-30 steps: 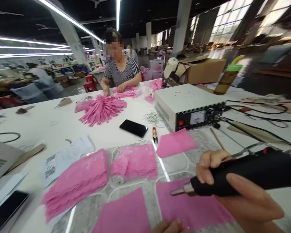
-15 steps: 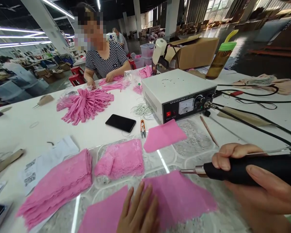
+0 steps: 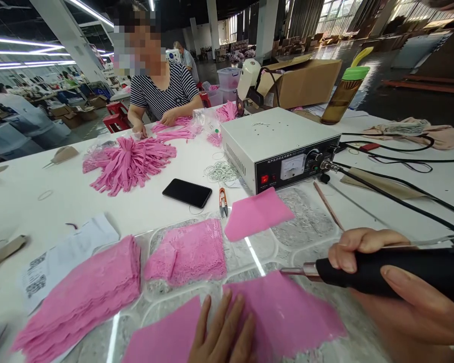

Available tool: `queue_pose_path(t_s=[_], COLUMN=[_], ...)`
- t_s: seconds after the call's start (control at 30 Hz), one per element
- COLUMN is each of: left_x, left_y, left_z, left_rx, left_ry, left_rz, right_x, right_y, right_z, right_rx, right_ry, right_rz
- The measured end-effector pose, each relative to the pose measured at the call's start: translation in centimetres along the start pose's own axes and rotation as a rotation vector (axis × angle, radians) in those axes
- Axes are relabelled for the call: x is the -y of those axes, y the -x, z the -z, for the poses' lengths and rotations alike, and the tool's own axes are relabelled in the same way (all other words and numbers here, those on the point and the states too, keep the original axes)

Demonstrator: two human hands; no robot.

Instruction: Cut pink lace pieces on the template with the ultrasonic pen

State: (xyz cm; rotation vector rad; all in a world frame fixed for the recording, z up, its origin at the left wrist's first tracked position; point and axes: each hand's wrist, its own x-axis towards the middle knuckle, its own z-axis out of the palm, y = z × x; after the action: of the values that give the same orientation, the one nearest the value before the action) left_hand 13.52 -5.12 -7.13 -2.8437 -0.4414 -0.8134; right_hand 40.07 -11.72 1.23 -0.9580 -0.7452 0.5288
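My left hand (image 3: 223,330) lies flat with its fingers spread, pressing on pink fabric pieces at the front. One piece (image 3: 287,312) extends to the right of it, another (image 3: 166,333) to the left. My right hand (image 3: 397,282) is wrapped round a black-handled ultrasonic tool (image 3: 344,269). The tool's thin metal tip is at the top edge of the right-hand piece; I cannot tell how firmly it touches. Behind lie a small stack of pink lace-edged pieces (image 3: 200,249), a taller stack (image 3: 83,292) and a single pink piece (image 3: 259,214).
A white control box (image 3: 280,136) with a lit red switch stands behind, its cables running right. Thread snips (image 3: 223,201), a black phone (image 3: 187,193) and a pencil-like stick (image 3: 327,205) lie before it. Across the table, a person in a striped top handles pink strips (image 3: 130,161).
The view has shifted slightly. My left hand stays on the fabric and my right hand keeps the tool tip at the fabric's top edge. The person opposite moves their hands slightly.
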Motion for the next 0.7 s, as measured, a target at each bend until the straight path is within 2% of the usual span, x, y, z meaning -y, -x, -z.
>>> queue_pose_path(t_s=[0.23, 0.43, 0.7], left_x=[-0.3, -0.1, 0.2], left_y=[-0.1, -0.2, 0.0], left_z=[0.0, 0.1, -0.2], left_rx=[0.004, 0.005, -0.008], left_ry=[0.012, 0.035, 0.033], left_rz=[0.019, 0.015, 0.004], right_x=[0.6, 0.5, 0.1], right_y=[0.7, 0.1, -0.1], right_z=[-0.7, 0.1, 0.5], right_rx=[-0.148, -0.001, 0.071], right_ry=[0.005, 0.024, -0.022], right_rz=[-0.085, -0.043, 0.006])
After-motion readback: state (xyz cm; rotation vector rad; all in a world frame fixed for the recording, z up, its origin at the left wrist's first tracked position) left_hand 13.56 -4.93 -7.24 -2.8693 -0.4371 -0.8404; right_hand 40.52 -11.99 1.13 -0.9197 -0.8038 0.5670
